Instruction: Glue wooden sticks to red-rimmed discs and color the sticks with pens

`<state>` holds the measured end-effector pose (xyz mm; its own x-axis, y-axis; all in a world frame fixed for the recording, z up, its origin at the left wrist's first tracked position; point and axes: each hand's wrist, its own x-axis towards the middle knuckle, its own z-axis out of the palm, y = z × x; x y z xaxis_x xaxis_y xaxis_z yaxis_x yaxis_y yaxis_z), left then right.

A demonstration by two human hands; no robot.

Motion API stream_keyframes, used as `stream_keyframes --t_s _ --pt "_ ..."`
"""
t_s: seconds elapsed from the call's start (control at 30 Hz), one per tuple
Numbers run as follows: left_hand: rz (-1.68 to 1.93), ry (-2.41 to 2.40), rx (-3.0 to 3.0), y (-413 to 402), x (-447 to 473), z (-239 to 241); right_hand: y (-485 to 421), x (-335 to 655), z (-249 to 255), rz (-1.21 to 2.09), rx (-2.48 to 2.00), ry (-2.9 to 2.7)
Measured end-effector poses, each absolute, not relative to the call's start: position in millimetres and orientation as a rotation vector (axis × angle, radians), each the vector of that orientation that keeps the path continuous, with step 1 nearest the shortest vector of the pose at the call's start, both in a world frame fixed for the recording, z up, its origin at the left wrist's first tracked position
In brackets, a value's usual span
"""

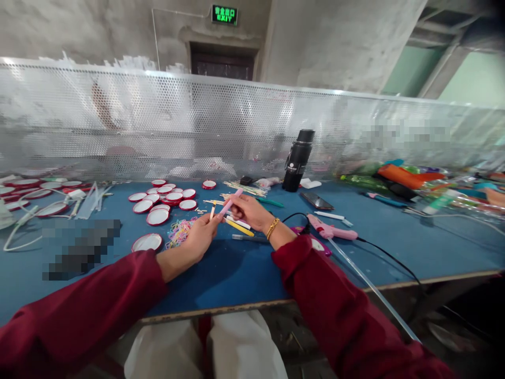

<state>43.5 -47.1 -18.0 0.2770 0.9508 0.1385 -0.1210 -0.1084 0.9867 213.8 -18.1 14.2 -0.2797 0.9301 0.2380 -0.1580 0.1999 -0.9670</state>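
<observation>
A slim pink stick [231,202] slants up between my two hands, above the middle of the table. My left hand [197,239] is closed around its lower end, and a short pale-orange strip [212,210] stands up beside those fingers. Fingers curled, my right hand [252,211] pinches the stick from the other side; its fingertips are partly hidden. Under my left hand lies a pile of colourful rubber bands [179,231]. Below my right hand are a yellow stick [240,227] and a grey pen-like stick [248,238]. Thin pale sticks [244,188] lie behind the hands.
Several red-rimmed round lids [158,215] lie to the left, near a pixelated dark object [82,250]. A pink glue gun [331,229] with a long clear stick rests at right. Behind stand a black bottle [298,160], a phone [316,200] and a perforated metal screen [158,110].
</observation>
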Motion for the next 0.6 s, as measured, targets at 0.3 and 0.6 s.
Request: stream_keyframes --t_s 0.3,0.6 --pt "1.187 0.879 1.382 -51 43 -10 -1 229 38 0.927 -0.844 -1.092" --pt "1.251 0.632 1.303 -52 43 -9 -19 225 29 0.957 -0.727 -1.467"
